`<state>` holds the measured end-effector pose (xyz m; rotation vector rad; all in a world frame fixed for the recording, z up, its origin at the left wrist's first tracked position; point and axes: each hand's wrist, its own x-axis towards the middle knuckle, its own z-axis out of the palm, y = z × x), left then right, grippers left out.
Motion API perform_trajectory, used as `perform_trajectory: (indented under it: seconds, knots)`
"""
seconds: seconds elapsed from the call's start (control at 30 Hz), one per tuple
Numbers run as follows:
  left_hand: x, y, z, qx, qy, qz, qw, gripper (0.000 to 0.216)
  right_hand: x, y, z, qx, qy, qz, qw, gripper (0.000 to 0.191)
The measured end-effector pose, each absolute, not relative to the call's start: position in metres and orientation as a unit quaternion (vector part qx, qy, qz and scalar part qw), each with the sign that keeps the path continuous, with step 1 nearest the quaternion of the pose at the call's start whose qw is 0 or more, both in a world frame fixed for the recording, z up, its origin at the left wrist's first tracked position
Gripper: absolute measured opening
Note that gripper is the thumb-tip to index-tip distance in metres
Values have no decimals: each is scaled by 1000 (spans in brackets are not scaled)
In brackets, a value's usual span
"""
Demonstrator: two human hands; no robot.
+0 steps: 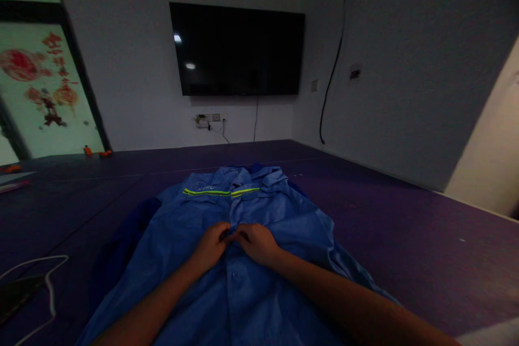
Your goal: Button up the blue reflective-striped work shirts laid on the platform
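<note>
A blue work shirt [194,216] lies spread on the purple floor, front side up, its collar away from me. Yellow-green stripes cross its chest, with lettering above the left one. My left hand [213,243] and my right hand [257,240] meet at the middle of the front placket, fingertips pinched on the cloth edge. Whatever button may be between the fingers is hidden by them. Below the hands a button [235,275] shows on the placket. Darker blue sleeves or cloth stick out at the shirt's sides.
A phone-like dark object [20,294] with a white cable [51,286] lies at the lower left. Small orange items [104,153] stand by the glass door [44,86]. A television [239,51] hangs on the far wall, above sockets [211,119]. A black cable [334,65] hangs at the right.
</note>
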<state>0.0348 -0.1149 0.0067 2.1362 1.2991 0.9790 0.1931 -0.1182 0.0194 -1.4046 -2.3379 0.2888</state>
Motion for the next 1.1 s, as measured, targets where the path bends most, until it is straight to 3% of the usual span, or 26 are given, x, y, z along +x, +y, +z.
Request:
perform_trajectory:
  seconds: [0.33, 0.53, 0.7, 1.1]
  knots:
    - [34, -114, 8, 777, 471, 355, 220, 12, 193, -118, 19, -491, -837, 100, 218, 25]
    - [34, -114, 7, 774, 466, 354, 240, 9, 194, -120, 22, -484, -818, 118, 289, 27]
    - [35, -116, 10, 793, 464, 345, 194, 5, 194, -122, 23, -476, -851, 72, 212, 49]
    - [38, -125, 18, 802, 493, 314, 119, 8, 193, -121, 24, -509, -842, 61, 167, 37]
